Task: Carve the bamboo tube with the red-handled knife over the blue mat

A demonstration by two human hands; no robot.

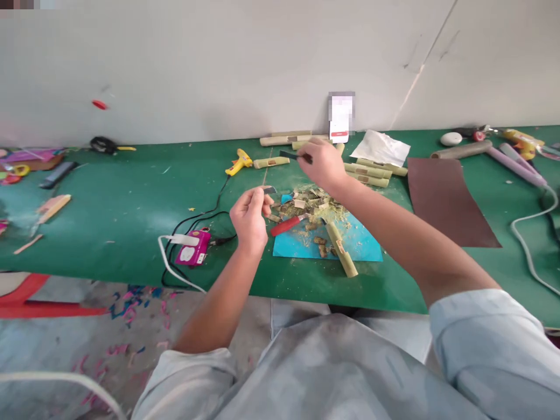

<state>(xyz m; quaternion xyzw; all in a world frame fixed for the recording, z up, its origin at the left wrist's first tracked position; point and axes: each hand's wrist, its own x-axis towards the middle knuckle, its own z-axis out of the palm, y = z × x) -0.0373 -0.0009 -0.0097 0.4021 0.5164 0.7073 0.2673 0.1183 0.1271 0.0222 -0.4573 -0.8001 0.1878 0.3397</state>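
Observation:
My left hand [252,216] pinches a small dark flat piece [270,190] left of the pile of shavings. Farther forward and to the right, my right hand [321,163] is closed on a thin dark strip [289,154] that points left. Below the hands, green-tan shavings [312,201] cover part of a blue sheet [289,249]. A red-handled tool [286,226] lies at the pile's edge, and a notched bamboo tube [343,251] rests across the sheet. Another short bamboo tube [271,163] lies behind, beneath the strip's tip.
A yellow glue gun [239,163] and a magenta power block [193,248] with cables are on the left. More bamboo tubes [370,171], a white paper [380,148] and a brown sheet [450,201] lie right. A phone [340,119] leans on the wall.

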